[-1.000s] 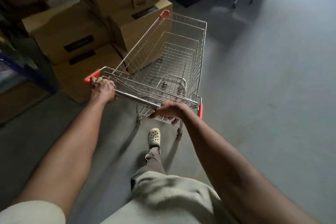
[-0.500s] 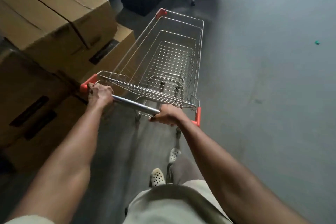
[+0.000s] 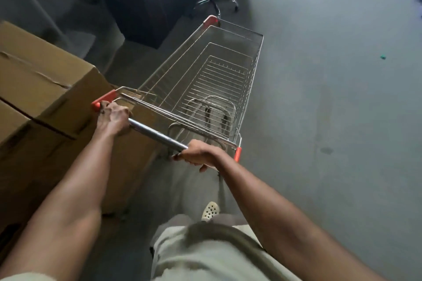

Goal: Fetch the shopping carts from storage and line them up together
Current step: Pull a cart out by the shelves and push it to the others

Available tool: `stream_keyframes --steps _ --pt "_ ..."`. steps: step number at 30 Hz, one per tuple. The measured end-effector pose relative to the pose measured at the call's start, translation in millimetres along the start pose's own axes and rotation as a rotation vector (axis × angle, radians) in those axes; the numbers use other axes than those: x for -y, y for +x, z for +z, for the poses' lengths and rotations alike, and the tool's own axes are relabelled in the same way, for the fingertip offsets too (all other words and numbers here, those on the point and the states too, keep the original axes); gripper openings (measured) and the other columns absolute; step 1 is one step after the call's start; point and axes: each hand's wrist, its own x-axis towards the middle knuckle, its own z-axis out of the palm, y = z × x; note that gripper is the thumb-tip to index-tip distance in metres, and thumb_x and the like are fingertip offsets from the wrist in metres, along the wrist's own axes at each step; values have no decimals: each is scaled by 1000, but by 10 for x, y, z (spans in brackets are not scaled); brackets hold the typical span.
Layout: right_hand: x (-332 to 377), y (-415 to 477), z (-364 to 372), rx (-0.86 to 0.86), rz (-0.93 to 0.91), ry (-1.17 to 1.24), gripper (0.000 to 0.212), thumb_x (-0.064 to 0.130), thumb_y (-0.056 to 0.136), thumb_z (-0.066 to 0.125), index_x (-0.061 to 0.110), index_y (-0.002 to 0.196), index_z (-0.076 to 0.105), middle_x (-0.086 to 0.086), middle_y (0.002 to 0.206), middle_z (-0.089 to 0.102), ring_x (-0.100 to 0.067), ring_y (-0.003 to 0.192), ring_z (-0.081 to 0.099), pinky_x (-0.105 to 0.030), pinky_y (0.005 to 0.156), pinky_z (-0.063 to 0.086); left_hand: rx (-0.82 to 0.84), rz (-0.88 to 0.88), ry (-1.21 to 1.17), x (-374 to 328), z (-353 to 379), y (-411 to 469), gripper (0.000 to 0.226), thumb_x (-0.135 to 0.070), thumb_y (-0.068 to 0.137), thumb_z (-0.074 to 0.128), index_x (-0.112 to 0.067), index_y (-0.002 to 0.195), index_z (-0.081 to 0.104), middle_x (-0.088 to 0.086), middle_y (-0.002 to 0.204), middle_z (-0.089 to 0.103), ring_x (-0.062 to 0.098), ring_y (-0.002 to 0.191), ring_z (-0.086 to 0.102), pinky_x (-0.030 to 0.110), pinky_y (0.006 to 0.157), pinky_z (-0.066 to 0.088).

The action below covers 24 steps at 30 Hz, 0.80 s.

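Shopping cart [image 3: 157, 134] beside closed cardboard boxes [image 3: 45, 80]

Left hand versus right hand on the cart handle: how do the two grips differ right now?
The left hand grips the handle bar at its very end, against the left orange cap and close beside the cardboard box; the right hand grips short of the right orange cap. The left hand sits higher in the view than the right hand. Both curl over the bar of the shopping cart, knuckles up.

Empty wire shopping cart [image 3: 212, 80] with orange corner caps, upright on grey floor, beside cardboard boxes [image 3: 41, 89]
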Motion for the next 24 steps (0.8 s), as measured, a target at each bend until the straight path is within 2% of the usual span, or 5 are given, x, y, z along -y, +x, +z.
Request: stream_keyframes --steps 7,11,15,19,24 --pt "455 881 -1146 -35 24 44 35 43 91 72 12 81 60 -5 74 55 -17 62 53 -31 56 54 -24 90 -71 -269 -628 1544 15 -34 80 76 -30 94 72 8 105 66 29 105 59 42 106 37" --pt "756 1477 -1891 -109 25 27 39 45 89 71 15 70 55 -3 64 52 -20 55 49 -28 51 43 -84 157 -74 -517 -1039 2570 15 -33 81 77 -27 95 76 8 106 69 29 109 59 38 106 37" --pt "963 1999 -2606 -123 50 89 43 46 86 73 19 62 50 -1 56 47 -19 49 41 -29 53 31 -101 210 -137 -735 -1295 3612 18 -29 81 78 -27 99 77 11 106 64 31 108 59 39 96 49" --pt "1200 2408 -3406 -197 99 136 41 50 84 75 18 66 55 -1 59 52 -17 50 45 -28 53 33 -133 316 -76 -1074 -1758 4535 15 -28 80 74 -18 92 75 9 97 65 29 105 58 38 91 46" --pt "1397 2892 -4374 -368 133 92 42 55 81 76 14 73 67 -5 69 69 -21 59 65 -30 57 50 -178 411 -41 -1587 -2275 5642 15 -26 80 72 -13 89 75 12 92 67 31 100 60 38 95 38"
